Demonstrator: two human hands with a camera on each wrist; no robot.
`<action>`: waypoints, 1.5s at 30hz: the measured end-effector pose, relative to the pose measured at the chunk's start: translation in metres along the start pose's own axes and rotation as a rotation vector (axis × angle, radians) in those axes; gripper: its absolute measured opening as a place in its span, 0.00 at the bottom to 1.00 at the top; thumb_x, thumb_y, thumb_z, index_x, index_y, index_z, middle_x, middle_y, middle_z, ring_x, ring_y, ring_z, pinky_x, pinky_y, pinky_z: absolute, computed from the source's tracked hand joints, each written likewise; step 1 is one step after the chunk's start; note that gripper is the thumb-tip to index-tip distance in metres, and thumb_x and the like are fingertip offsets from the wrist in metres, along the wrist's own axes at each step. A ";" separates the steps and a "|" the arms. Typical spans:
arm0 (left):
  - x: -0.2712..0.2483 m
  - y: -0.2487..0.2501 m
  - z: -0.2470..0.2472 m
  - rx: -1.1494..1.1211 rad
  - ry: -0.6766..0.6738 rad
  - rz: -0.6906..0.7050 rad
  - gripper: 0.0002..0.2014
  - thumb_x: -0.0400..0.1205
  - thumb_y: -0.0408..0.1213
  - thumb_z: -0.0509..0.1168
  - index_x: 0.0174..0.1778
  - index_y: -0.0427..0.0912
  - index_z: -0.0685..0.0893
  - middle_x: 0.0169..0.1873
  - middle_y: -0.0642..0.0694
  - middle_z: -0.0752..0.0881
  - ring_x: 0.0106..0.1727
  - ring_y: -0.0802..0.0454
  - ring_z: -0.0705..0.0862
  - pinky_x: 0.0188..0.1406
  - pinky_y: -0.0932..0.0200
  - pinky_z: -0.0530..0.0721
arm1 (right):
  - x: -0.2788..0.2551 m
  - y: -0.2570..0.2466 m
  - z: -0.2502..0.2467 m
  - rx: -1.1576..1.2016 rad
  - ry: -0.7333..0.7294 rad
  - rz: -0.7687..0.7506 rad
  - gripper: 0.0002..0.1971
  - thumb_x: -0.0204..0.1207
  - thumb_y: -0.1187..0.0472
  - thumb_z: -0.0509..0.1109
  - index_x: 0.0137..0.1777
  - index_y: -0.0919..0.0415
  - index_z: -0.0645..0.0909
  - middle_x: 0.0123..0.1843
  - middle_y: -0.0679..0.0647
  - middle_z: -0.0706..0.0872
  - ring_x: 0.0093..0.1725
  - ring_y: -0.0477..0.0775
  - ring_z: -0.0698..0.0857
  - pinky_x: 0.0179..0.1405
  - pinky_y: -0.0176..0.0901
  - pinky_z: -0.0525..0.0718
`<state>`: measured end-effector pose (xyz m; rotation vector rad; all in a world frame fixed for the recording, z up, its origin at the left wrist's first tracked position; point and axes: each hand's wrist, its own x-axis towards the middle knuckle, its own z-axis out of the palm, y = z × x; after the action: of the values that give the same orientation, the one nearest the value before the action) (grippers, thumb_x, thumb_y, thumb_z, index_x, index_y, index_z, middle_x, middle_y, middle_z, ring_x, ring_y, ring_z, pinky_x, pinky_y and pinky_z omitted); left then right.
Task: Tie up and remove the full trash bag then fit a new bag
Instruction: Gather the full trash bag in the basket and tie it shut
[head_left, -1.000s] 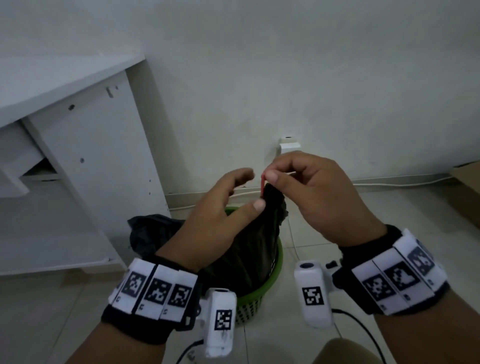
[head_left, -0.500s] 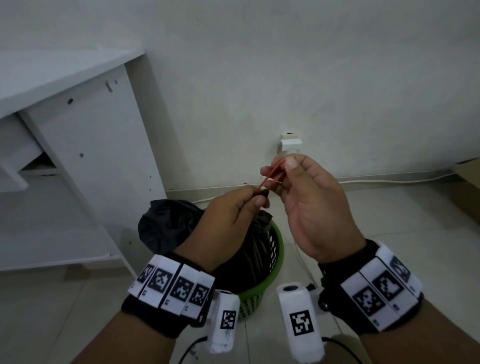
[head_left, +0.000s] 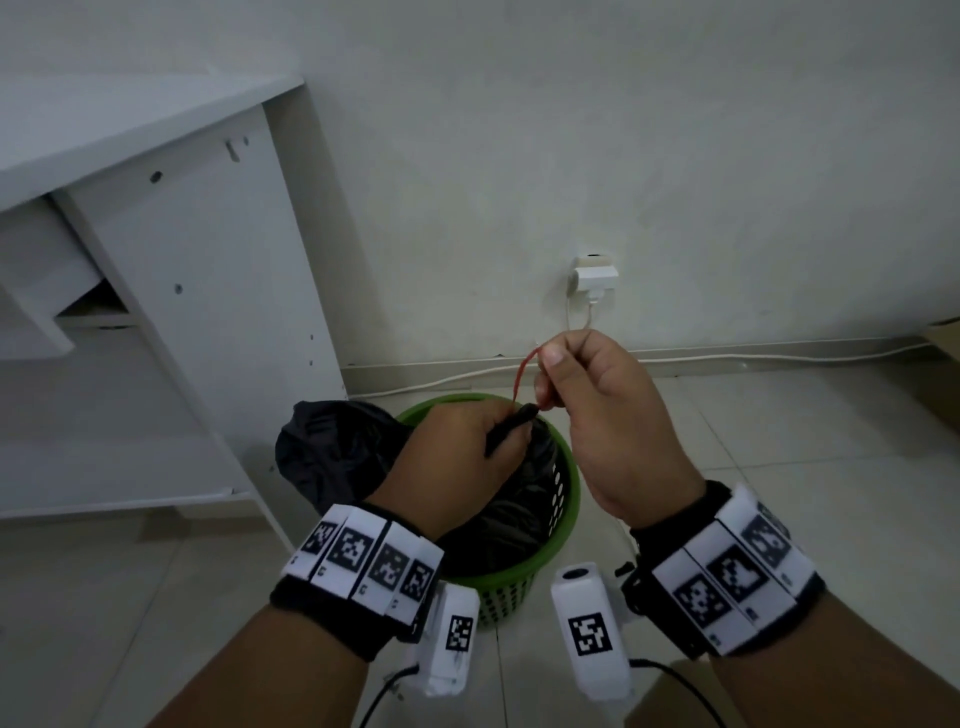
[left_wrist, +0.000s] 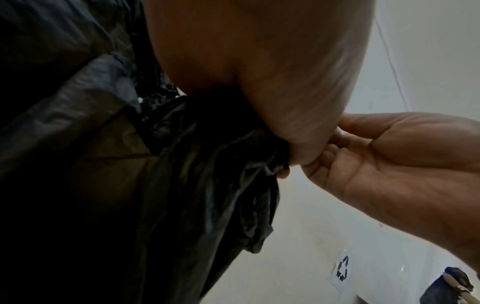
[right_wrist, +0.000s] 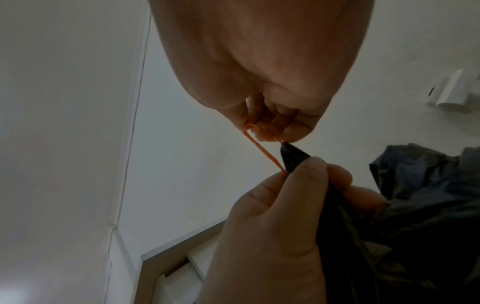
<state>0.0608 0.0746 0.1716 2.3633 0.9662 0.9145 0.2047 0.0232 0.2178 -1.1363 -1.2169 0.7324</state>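
The gathered neck of the black trash bag (head_left: 519, 499), seated in the green bin (head_left: 566, 499), is gripped by the curled left hand (head_left: 457, 457). Beyond it, the red drawstring (head_left: 521, 373) is pinched by the right hand (head_left: 613, 415).

Pale tiled floor (head_left: 753, 441), with a green perforated bin (head_left: 563, 519) standing directly on it near the wall. Beside the bin, a white desk (head_left: 218, 291) resting on the same tiles. Along the skirting, a white cable (head_left: 727, 358) trailing.
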 end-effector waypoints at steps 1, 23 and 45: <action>0.000 0.000 0.001 0.018 0.003 0.003 0.13 0.86 0.41 0.65 0.34 0.54 0.77 0.25 0.57 0.79 0.26 0.65 0.76 0.26 0.63 0.67 | -0.001 0.000 0.001 -0.006 -0.016 -0.008 0.10 0.87 0.64 0.61 0.46 0.65 0.79 0.36 0.56 0.82 0.38 0.51 0.80 0.46 0.51 0.81; -0.001 0.005 -0.012 -0.522 0.104 -0.217 0.06 0.86 0.41 0.68 0.47 0.47 0.89 0.38 0.51 0.89 0.41 0.53 0.86 0.46 0.59 0.82 | 0.003 0.010 0.004 0.011 0.071 -0.021 0.07 0.86 0.63 0.63 0.49 0.65 0.81 0.34 0.54 0.86 0.34 0.43 0.83 0.41 0.35 0.81; -0.008 -0.019 -0.002 -0.397 -0.134 0.000 0.09 0.87 0.48 0.62 0.49 0.50 0.85 0.40 0.50 0.87 0.43 0.53 0.85 0.48 0.53 0.82 | 0.019 0.022 -0.010 -0.124 -0.120 -0.024 0.09 0.87 0.60 0.63 0.43 0.57 0.76 0.25 0.42 0.72 0.25 0.44 0.71 0.26 0.41 0.76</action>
<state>0.0465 0.0815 0.1585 2.0565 0.6611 0.8455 0.2222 0.0446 0.2040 -1.1913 -1.3905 0.7229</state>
